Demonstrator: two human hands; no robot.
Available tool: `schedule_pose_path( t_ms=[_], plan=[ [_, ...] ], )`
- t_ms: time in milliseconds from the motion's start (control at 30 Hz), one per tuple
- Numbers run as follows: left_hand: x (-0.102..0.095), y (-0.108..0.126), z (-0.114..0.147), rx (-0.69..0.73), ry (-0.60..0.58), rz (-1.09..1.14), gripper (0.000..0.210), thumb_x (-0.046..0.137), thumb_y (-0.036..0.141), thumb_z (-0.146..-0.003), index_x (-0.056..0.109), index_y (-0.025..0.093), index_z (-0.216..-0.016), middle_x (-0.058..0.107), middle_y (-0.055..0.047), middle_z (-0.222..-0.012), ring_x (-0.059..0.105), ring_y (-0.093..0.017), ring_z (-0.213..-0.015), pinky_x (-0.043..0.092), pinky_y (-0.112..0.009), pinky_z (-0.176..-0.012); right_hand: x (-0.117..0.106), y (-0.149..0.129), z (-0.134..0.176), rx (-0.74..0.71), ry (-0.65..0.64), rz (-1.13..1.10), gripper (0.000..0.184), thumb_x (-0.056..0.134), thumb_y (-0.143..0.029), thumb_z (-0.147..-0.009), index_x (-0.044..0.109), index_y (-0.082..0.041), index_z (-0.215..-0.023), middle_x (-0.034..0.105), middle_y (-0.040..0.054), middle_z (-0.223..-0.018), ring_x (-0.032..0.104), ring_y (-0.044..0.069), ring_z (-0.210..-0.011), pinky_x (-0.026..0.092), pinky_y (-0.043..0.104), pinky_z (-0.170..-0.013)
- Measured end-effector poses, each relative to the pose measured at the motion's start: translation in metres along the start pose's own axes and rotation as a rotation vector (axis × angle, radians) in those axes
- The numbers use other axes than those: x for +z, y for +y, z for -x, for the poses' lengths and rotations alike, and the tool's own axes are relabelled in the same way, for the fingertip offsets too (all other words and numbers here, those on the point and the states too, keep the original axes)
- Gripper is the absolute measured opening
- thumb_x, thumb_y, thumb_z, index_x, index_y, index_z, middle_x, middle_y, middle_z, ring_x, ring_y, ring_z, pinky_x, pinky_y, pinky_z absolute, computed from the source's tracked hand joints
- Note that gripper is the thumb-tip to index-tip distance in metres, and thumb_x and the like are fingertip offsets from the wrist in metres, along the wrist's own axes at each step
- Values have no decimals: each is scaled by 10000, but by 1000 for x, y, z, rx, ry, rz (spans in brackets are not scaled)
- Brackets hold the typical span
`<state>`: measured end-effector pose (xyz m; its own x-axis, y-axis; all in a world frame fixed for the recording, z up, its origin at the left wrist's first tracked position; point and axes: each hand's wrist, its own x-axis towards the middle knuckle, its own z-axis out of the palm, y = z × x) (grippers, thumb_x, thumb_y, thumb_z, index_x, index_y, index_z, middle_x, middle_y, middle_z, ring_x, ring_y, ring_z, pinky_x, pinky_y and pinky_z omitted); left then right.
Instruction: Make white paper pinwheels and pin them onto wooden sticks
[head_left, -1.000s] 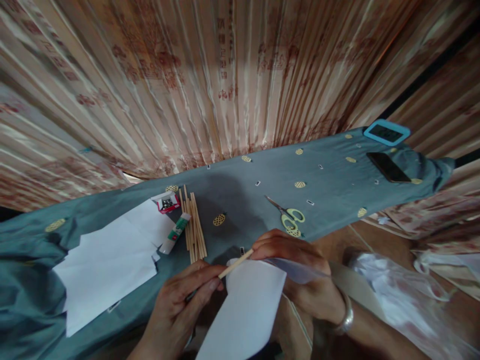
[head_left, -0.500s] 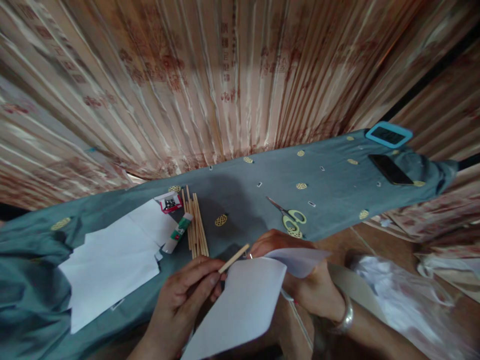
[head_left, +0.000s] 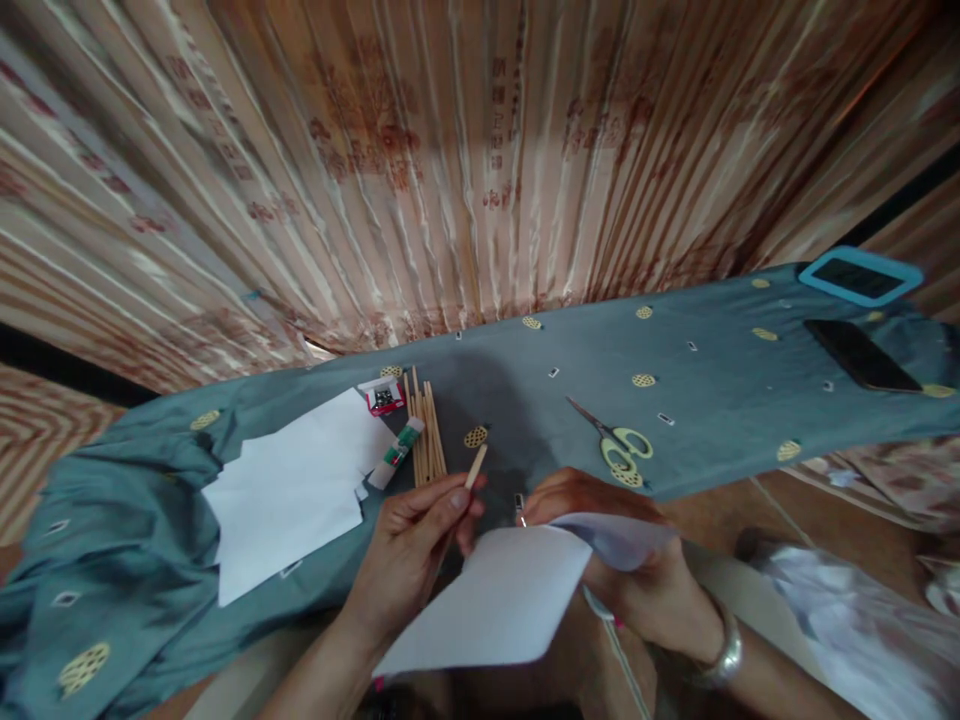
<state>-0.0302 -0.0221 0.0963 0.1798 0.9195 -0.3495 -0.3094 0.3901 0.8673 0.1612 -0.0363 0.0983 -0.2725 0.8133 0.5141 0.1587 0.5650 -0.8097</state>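
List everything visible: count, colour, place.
Stick: 1, tan, left hand
Paper sheet: 1, white, right hand
Stick bundle: several, tan, centre
Tube: 1, white/green, beside bundle
Box: 1, white/red, beyond tube
Paper pile: several, white, left
Scissors: 1, green handles, centre-right
Phone: 1, black, right
Framed device: 1, blue, far right
Cloth: 1, teal, underneath
Curtain: count unclear, brownish, behind
Plastic bag: 1, whitish, lower right
Bracelet: 1, silver, right wrist
Left hand: 1, bare, lower centre
Right hand: 1, bare, lower centre-right
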Motion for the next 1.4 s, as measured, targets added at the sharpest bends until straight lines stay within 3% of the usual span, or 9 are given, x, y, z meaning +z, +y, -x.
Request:
schedule_pose_path(
  t_ms=[100, 267, 533, 900, 1233, 1400],
  plan=[
    [-1, 3, -2, 29, 22, 8, 261, 838, 339, -607, 782, 151, -780, 671, -40, -692, 494, -77, -526, 371, -227, -516, 1, -1, -1, -10, -33, 25, 128, 535, -170, -877, 649, -212, -918, 702, 36, -810, 655, 160, -741, 545, 288, -640],
    [-5, -4, -3, 51, -8, 10, 322, 760, 387, -723, 764, 176, -967, 643, -26, -722, 337, -38, -495, 228, -204, -461, 4, -3, 1, -17, -57, 32, 111, 543, -231, -905, 650, -201, -908, 696, 33, -796, 646, 152, -742, 530, 279, -648],
    [-11, -12, -8, 41, -40, -99, 341, 719, 466, -741, 718, 145, -627, 491, 24, -536, 349, -49, -505, 230, -196, -482, 5, -5, 5, 28, -141, 13, 143, 523, -247, -922, 651, -185, -916, 700, 52, -832, 638, 160, -784, 528, 302, -696],
    [-8, -8, -9, -9, -59, -50, 398, 716, 506, -706, 662, 139, -559, 359, 60, -426, 264, -54, -448, 192, -214, -458, 6, -6, 4, 26, -141, 24, 132, 528, -221, -914, 655, -185, -914, 700, 47, -816, 641, 156, -765, 528, 286, -678],
    [-4, -10, -8, 27, -54, -139, 315, 716, 455, -736, 765, 146, -780, 503, 31, -527, 309, -49, -468, 201, -211, -459, 3, -5, 4, 28, -110, 23, 115, 539, -197, -894, 652, -190, -911, 703, 47, -823, 646, 168, -773, 536, 307, -679],
    [2, -3, -5, 109, -92, -252, 241, 727, 390, -735, 765, 156, -689, 579, -5, -593, 426, -67, -497, 299, -210, -476, 3, -5, 4, 41, -39, 11, 149, 550, -125, -863, 652, -209, -933, 701, 44, -830, 663, 182, -789, 557, 317, -701]
  ],
)
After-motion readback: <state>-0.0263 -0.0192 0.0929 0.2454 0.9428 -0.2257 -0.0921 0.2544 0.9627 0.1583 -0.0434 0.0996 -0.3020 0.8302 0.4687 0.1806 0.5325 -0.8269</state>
